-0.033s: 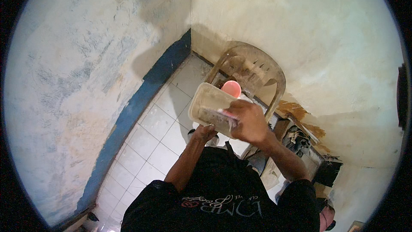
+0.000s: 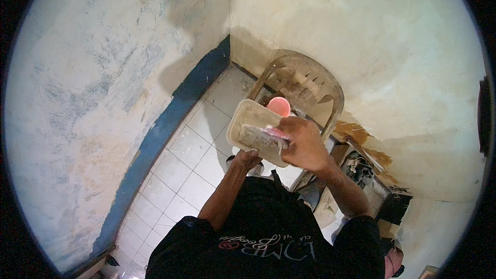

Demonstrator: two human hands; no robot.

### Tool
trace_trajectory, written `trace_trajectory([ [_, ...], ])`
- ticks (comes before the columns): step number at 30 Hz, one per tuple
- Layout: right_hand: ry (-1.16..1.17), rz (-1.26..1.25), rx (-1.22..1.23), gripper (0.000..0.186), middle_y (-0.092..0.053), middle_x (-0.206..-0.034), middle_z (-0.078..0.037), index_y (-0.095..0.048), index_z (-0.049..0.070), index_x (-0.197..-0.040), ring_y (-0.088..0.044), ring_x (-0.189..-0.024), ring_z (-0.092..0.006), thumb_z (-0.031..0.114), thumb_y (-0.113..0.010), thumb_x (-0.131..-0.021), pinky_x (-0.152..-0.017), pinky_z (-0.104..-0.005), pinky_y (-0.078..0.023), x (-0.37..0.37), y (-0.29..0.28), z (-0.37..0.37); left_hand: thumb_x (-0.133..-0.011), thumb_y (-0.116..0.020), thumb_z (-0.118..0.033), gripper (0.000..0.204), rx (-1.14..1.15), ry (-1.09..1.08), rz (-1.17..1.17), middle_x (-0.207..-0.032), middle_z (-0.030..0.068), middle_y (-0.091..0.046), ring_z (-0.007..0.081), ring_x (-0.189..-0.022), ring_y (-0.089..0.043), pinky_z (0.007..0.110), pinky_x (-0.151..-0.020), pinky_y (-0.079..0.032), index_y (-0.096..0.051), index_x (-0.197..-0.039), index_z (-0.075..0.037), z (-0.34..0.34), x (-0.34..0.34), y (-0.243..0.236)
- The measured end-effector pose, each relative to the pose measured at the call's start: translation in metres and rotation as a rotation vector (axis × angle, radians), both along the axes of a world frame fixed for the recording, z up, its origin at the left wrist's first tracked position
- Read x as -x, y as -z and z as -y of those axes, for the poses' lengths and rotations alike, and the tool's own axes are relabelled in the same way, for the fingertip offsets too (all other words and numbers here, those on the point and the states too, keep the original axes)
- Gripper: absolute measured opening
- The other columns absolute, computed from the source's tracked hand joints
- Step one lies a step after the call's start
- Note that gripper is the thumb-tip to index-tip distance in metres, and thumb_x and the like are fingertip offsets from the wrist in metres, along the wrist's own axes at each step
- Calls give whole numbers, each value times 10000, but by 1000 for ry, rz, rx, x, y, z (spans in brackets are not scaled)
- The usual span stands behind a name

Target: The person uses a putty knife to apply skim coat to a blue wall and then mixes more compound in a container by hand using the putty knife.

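Observation:
In front of my body, my left hand point(image 2: 246, 160) is closed on the near edge of a pale, translucent rectangular plastic tub point(image 2: 234, 133). The tub is tilted, and greyish residue coats its inside. Over the tub's right side, my right hand point(image 2: 309, 143) is closed round a small pink and whitish tool point(image 2: 276, 133) that points left into the tub. Motion blurs this tool and my fingers cover part of it, so its exact kind cannot be told. Just beyond the tub's far edge stands a pink cup point(image 2: 279, 106).
A dirty beige plastic chair point(image 2: 302, 75) stands by the corner, behind the cup. Patchy whitish walls point(image 2: 93, 82) meet there, with a blue band point(image 2: 150, 139) along the left one. White floor tiles point(image 2: 194, 191) lie below. At right is a pile of dark clutter point(image 2: 359, 168).
The tool and the fingers of my right hand have shifted very slightly over the tub. My left hand and the tub look the same.

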State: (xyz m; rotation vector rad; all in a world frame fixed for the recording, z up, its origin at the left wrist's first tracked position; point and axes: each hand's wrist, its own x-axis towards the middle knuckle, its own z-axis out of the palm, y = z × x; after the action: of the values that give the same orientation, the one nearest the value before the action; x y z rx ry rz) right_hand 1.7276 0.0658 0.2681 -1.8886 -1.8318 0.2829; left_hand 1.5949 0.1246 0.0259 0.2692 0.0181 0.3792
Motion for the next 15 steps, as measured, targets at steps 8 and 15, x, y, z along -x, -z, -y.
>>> trace_trajectory([
  [8,73,-179,129,317,-624,-796,-204,-644,33,-908,-603,-780,-390,49,-591,-596,-704,-402,-482,-32,12,-27,-914,-543,-333,556,-45,-23,218,-1380,87,-404,251,-1253,-411,440,-1069,-338,-321,-1382,-130,0,4,-24],
  [15,-53,-212,47,277,-603,-746,-213,-637,10,-834,-595,-716,-399,54,-607,-562,-657,-405,-487,-16,23,-24,-645,-782,-179,913,-23,-72,-83,-1372,107,-421,300,-1262,-418,485,-1066,-340,-280,-1405,-111,2,7,10],
])
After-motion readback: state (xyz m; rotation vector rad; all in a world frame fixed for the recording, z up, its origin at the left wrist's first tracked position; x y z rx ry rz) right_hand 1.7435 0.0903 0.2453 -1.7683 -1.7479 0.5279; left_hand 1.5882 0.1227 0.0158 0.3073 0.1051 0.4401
